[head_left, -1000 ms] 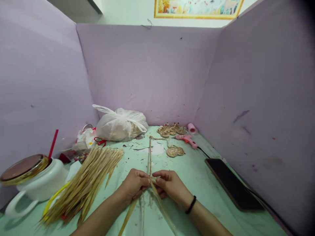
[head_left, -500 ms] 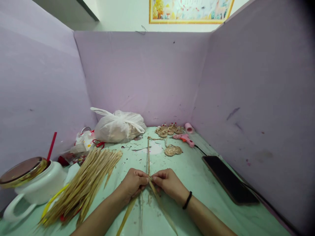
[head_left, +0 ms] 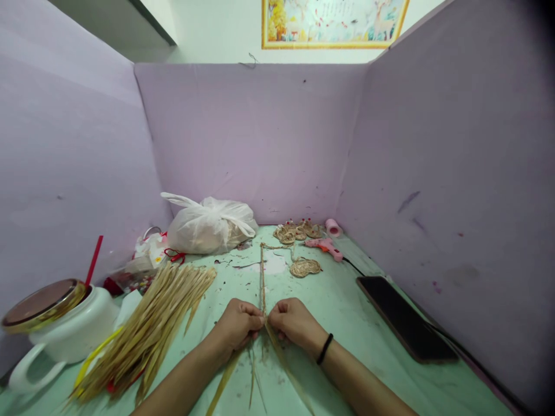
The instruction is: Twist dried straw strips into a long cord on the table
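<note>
At the near middle of the table, my left hand [head_left: 241,323] and my right hand [head_left: 295,322] pinch the near end of a straw braid [head_left: 262,280], side by side. Loose straw strands [head_left: 286,367] trail from the fingers toward me. The finished cord runs straight away from me, then bends right at the back toward a coiled straw piece [head_left: 305,267]. A thick bundle of dry straw [head_left: 151,323] lies left of my left arm. A black band [head_left: 325,348] circles my right wrist.
At left stands a white mug [head_left: 73,329] with a lid-like disc [head_left: 43,303] and a red stick. Behind are a white plastic bag [head_left: 212,225], red-handled scissors [head_left: 175,255], straw coils [head_left: 295,231], a pink glue gun [head_left: 325,247] and a pink roll [head_left: 333,227]. A phone [head_left: 403,318] lies right; purple panels enclose the table.
My right hand has shifted slightly away from my left, leaving a small gap at the braid's end. The loose strands below have spread a little. The view has tilted slightly up.
</note>
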### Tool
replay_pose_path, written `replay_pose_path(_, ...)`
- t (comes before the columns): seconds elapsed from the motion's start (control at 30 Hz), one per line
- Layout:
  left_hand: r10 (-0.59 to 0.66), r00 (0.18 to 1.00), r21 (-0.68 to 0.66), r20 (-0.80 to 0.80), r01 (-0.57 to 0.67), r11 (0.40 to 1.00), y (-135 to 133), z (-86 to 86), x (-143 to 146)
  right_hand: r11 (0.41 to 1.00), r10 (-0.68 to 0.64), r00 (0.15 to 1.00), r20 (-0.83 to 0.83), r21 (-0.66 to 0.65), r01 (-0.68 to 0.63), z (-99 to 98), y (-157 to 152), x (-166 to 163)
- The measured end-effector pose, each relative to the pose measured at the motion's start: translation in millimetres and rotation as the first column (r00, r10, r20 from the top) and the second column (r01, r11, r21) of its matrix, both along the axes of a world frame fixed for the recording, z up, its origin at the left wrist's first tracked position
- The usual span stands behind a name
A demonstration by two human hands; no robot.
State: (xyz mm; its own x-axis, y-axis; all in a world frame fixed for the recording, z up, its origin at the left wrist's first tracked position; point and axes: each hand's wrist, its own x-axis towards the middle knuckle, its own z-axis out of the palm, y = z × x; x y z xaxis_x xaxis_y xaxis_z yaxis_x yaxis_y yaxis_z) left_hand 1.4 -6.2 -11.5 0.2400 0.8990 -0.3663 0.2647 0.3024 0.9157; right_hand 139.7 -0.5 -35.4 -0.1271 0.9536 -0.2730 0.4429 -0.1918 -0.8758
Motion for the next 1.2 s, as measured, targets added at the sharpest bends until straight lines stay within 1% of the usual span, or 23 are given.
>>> replay_pose_path(0.13,-0.009,0.998,-0.002,-0.065,0.009,1.0,3,-3.8,1,0.992,-0.037,0.972,0.233,0.127,0.007,3.3,-5,-3)
replay_pose_path(0.23,-0.008,0.988,0.031,-0.156,0.013,0.999,5,-6.0,4,0.976,-0.088,0.937,0.337,0.219,0.013,10.6,-12,-7)
replay_pose_path(0.3,-0.009,0.98,0.069,-0.198,0.024,0.997,5,-6.4,6,0.969,-0.072,0.932,0.355,0.248,-0.02,15.8,-16,-8)
replay_pose_path(0.47,-0.024,0.946,0.175,-0.322,0.084,0.981,3,-6.6,7,0.964,0.1,0.93,0.354,0.197,-0.179,24.6,-23,-7)
replay_pose_path(0.6,-0.075,0.916,0.186,-0.394,0.16,0.969,4,-5.5,3,0.939,0.218,0.918,0.332,0.186,-0.29,27.2,-24,-4)
replay_pose_path(0.67,-0.103,0.913,0.209,-0.395,0.199,0.957,6,-4.7,0,0.925,0.254,0.911,0.326,0.195,-0.327,27.2,-23,-2)
replay_pose_path(0.73,-0.14,0.922,0.231,-0.361,0.234,0.944,8,-3.8,-2,0.917,0.261,0.909,0.325,0.211,-0.338,25.7,-23,-1)
replay_pose_path(0.8,-0.178,0.94,0.2,-0.291,0.241,0.95,9,-2.7,-4,0.919,0.252,0.915,0.315,0.218,-0.328,22.5,-22,1)
replay_pose_path(0.87,-0.194,0.957,0.128,-0.216,0.225,0.966,10,-1.2,-5,0.922,0.25,0.924,0.288,0.22,-0.317,18.3,-21,3)
replay_pose_path(0.93,-0.185,0.968,0.079,-0.172,0.201,0.976,10,0.0,-5,0.923,0.248,0.936,0.248,0.233,-0.307,14.2,-19,5)
replay_pose_path(1.0,-0.163,0.976,0.081,-0.143,0.175,0.981,10,-0.1,-5,0.935,0.222,0.957,0.185,0.239,-0.263,11.3,-17,7)
replay_pose_path(1.03,-0.148,0.982,0.083,-0.118,0.158,0.984,10,-0.6,-5,0.948,0.187,0.973,0.137,0.235,-0.215,10.7,-15,7)
replay_pose_path(1.1,-0.117,0.992,0.064,-0.044,0.119,0.991,11,-2.2,-6,0.978,0.078,0.997,-0.005,0.197,-0.075,11.6,-12,5)
replay_pose_path(1.13,-0.106,0.994,0.044,-0.008,0.106,0.993,12,-2.9,-6,0.988,0.015,0.995,-0.099,0.152,0.0,13.1,-11,3)
replay_pose_path(1.17,-0.099,0.995,0.028,0.02,0.098,0.995,12,-3.6,-7,0.995,-0.037,0.978,-0.207,0.086,0.056,15.1,-11,1)
replay_pose_path(1.2,-0.095,0.995,0.018,0.04,0.094,0.995,13,-4.2,-7,0.997,-0.075,0.946,-0.314,0.002,0.079,17.4,-11,-1)
